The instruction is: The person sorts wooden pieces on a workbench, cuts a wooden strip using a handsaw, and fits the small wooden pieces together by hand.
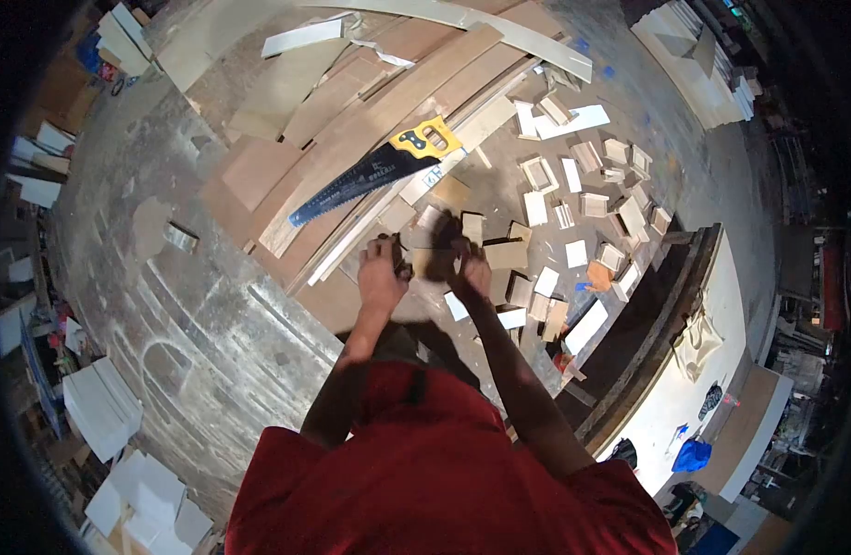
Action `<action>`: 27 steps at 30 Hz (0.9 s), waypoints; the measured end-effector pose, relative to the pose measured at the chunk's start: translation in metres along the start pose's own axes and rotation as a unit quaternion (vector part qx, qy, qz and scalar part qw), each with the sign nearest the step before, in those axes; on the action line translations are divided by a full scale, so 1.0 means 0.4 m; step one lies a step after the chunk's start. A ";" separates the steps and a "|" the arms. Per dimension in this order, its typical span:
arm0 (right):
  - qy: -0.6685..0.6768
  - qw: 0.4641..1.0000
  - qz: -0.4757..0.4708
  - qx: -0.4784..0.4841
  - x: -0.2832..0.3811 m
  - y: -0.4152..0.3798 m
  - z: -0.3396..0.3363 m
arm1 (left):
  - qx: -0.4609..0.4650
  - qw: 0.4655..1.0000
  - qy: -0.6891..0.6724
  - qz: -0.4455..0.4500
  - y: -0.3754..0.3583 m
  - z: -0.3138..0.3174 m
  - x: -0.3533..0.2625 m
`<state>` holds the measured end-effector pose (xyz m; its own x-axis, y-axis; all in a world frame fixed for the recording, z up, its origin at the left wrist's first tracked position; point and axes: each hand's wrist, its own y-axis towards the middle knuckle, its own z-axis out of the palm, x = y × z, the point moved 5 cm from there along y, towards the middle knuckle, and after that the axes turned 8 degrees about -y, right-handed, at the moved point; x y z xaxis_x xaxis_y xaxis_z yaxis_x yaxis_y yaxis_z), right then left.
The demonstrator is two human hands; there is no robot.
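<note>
My left hand (380,275) is in front of me with its fingers curled in, close to a small wood piece (397,215). A dark shape shows by its fingertips, too small to name. Level with it on the right is my right hand (475,272), fingers bent and partly in shadow; what they grip is hidden. Between the hands lies a light brown wood block (420,261), partly shaded. Beyond them a handsaw (374,176) with a yellow and black handle rests across long wooden boards (351,120). Small open wood boxes (505,254) lie beside my right hand.
Many small box-like wood pieces (595,205) and white offcuts (586,326) are scattered to the right. A long white-topped bench (666,388) stands at the lower right, with a cloth bag (697,345) and a blue item (692,455). White panels (102,393) are stacked at the left.
</note>
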<state>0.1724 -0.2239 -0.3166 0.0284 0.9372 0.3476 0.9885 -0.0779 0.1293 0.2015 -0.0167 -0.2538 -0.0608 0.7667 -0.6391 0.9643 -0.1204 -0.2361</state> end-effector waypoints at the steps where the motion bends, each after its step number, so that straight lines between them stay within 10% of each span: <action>1: 0.035 0.999 0.016 -0.006 0.014 0.050 -0.018 | -0.024 0.999 0.043 0.001 0.002 0.017 0.034; 9: -0.058 0.997 -0.035 0.027 0.046 0.188 0.065 | -0.056 0.996 -0.026 0.060 0.013 0.074 0.188; 12: -0.002 1.000 -0.026 0.012 0.037 0.174 0.049 | -0.067 0.962 -0.254 0.076 0.024 0.064 0.227; 15: 0.140 0.990 0.029 0.017 0.047 0.147 -0.012 | 0.096 0.753 -0.593 -0.269 -0.005 0.059 0.245; 18: 0.480 0.845 0.212 0.101 0.026 0.090 -0.023 | 0.156 0.621 -0.739 -0.209 0.010 0.047 0.238; 23: 0.659 0.677 0.298 0.136 -0.032 -0.059 -0.083 | 0.152 0.694 -0.673 -0.206 0.029 0.026 0.253; 25: 0.700 0.633 0.304 0.132 -0.065 -0.119 -0.095 | 0.062 0.871 -0.487 0.009 0.060 -0.006 0.240; 27: 0.717 0.603 0.323 0.139 -0.064 -0.164 -0.114 | 0.074 0.836 -0.542 -0.029 0.058 0.003 0.245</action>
<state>0.1001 -0.2585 -0.2915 0.4595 -0.5295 0.7131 0.8325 -0.0231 -0.5536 0.2178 0.0550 -0.3227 -0.3825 -0.2390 -0.8925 0.9137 -0.2414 -0.3269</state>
